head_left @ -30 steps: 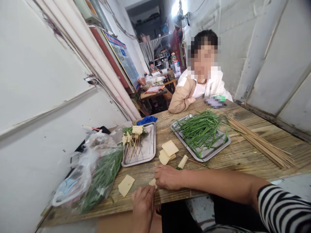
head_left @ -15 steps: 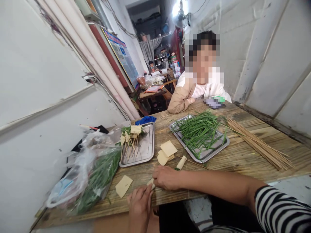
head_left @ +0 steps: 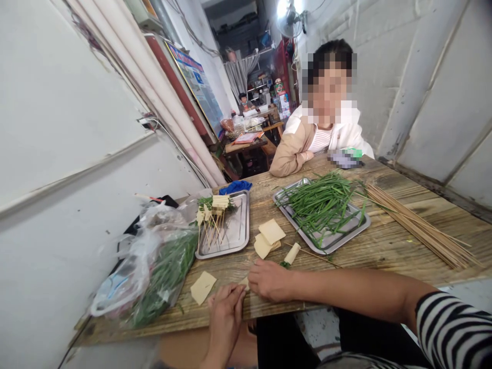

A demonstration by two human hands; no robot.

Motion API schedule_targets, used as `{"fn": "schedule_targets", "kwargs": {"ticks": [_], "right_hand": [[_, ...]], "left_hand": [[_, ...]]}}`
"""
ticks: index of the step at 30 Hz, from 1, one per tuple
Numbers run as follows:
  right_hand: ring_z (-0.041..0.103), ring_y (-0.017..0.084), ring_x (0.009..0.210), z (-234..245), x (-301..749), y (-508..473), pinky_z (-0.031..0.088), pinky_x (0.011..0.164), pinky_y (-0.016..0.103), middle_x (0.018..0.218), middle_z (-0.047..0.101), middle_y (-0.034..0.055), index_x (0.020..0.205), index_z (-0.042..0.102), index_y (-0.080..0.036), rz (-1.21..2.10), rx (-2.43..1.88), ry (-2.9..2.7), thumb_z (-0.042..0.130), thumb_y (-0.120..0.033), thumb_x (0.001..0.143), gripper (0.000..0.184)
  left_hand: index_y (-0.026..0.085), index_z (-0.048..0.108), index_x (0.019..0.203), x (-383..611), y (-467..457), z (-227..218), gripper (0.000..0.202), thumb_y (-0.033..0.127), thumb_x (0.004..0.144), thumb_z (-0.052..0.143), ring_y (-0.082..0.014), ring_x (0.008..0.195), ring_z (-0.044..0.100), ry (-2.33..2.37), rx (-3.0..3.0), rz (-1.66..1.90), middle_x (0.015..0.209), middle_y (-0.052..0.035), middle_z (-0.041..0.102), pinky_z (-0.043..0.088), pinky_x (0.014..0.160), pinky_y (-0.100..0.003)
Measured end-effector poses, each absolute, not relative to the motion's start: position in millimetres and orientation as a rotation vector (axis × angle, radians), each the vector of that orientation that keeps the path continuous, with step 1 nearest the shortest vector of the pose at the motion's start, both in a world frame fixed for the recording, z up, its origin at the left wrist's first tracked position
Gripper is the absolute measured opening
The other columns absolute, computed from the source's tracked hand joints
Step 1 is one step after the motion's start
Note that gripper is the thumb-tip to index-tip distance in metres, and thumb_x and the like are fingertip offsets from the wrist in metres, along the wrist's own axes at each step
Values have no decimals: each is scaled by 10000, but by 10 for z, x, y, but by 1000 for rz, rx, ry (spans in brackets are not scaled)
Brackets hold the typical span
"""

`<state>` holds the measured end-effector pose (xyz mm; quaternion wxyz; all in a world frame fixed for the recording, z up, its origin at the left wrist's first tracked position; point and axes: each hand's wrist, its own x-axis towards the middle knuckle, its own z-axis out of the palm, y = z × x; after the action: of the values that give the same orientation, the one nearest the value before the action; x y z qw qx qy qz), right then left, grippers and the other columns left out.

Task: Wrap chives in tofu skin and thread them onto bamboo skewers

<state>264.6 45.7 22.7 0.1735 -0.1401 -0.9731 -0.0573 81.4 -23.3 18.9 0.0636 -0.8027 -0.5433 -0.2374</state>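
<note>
Near the table's front edge, my left hand (head_left: 226, 306) pinches one end of a small pale bean curd sheet (head_left: 244, 283). The fingers of my right hand (head_left: 270, 280) are curled over its other end, hiding most of it. Just beyond the right hand lies a rolled bean curd piece (head_left: 292, 253) with green leaves sticking out. A short stack of bean curd sheets (head_left: 271, 231) sits behind that hand. One loose sheet (head_left: 203, 287) is flat on the wood, left of my left hand.
A metal tray (head_left: 241, 225) holds finished bean curd skewers (head_left: 215, 212). Another tray (head_left: 348, 238) carries green chives (head_left: 319, 202). Bamboo skewers (head_left: 423, 228) lie at right; a plastic bag of greens (head_left: 165, 277) at left. A person (head_left: 295, 146) sits across the table (head_left: 388, 256).
The view has shifted slightly, so things appear a little farther right. My left fingers are drawn together more tightly at the sheet's end. My right hand stays over the sheet.
</note>
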Motion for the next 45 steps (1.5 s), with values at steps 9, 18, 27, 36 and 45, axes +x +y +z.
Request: {"fn": "schedule_targets", "kwargs": {"ticks": [9, 18, 27, 36, 45], "right_hand": [[495, 182, 770, 352, 2509, 728, 351, 625, 294, 734, 608, 42, 663, 643, -168, 194, -509, -2945, 580, -194, 801, 154], [486, 203, 869, 335, 2563, 533, 374, 744, 350, 846, 626, 90, 770, 650, -125, -4, -511, -2780, 460, -185, 901, 239], [471, 211, 887, 259, 2487, 532, 333, 794, 364, 827, 620, 78, 734, 653, -139, -28, -531, -2761, 526, -205, 862, 192], [480, 194, 840, 488, 2838, 574, 343, 714, 328, 873, 600, 58, 911, 631, -145, -8, -945, -2679, 515, -204, 888, 132], [447, 214, 787, 258, 3883, 115, 352, 682, 341, 812, 551, 79, 816, 625, -118, -450, -1444, -2382, 536, -101, 851, 98]], "left_hand": [[239, 648, 1064, 765, -297, 94, 258, 264, 920, 435, -180, 886, 607, -1460, -2248, -628, 970, -50, 695, 335, 764, -329], [212, 657, 986, 744, -196, 106, 239, 163, 897, 441, -157, 826, 584, -1451, -2406, -603, 871, -35, 684, 330, 767, -316], [209, 642, 1035, 832, -134, 135, 243, 233, 916, 431, -183, 831, 579, -1518, -2315, -519, 976, -68, 682, 347, 769, -344], [189, 642, 998, 854, -108, 70, 228, 210, 916, 431, -165, 741, 585, -1413, -2369, -691, 835, -50, 678, 401, 679, -315], [183, 660, 943, 846, -48, 34, 235, 263, 914, 440, -160, 697, 578, -1396, -2411, -881, 775, -45, 654, 460, 638, -291]]}}
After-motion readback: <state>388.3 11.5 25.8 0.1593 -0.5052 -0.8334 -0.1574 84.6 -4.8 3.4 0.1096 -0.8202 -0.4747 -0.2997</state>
